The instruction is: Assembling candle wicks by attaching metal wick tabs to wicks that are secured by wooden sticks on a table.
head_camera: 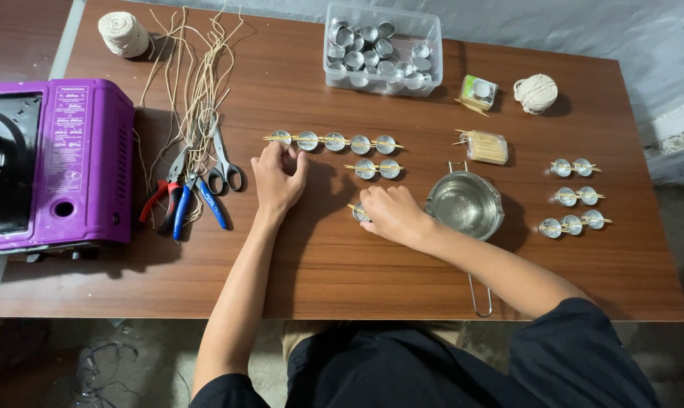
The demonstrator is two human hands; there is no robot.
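Right hand (387, 214) covers cup (359, 212) beside pot (465, 204)

We see a row of five small round metal cups (333, 141) under thin sticks; another cup (359, 213) lies half hidden nearby.
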